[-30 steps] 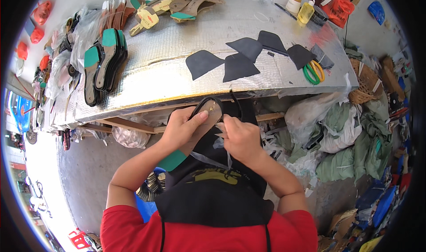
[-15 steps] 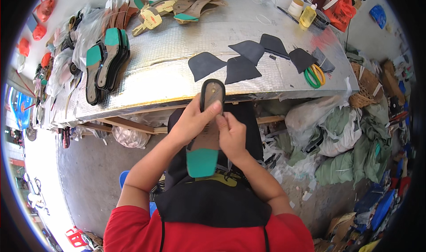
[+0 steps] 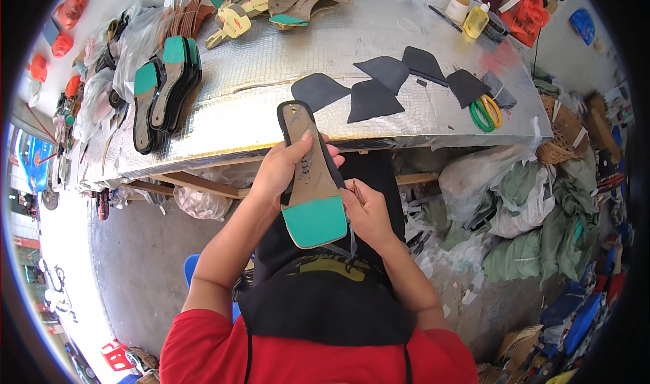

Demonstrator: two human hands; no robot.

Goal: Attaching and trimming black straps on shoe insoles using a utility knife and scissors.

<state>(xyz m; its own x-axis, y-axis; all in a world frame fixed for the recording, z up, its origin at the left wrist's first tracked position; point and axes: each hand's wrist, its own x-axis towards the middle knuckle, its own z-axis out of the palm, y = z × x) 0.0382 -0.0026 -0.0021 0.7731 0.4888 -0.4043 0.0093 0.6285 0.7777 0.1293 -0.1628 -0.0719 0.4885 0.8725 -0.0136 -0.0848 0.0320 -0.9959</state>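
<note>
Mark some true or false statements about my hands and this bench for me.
1. The left hand holds an insole. True.
2. The insole's green end points toward the table. False: it points toward the person's body.
3. The right hand is at the insole's edge. True.
4. Dark cut pieces lie on the table. True.
5. The stacked insoles lie right of the dark cut pieces. False: they lie left of them.

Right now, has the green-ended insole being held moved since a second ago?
Yes, upward in the picture: the insole's black-rimmed end was about level with the front edge of the table; now it shows beyond that edge.
</note>
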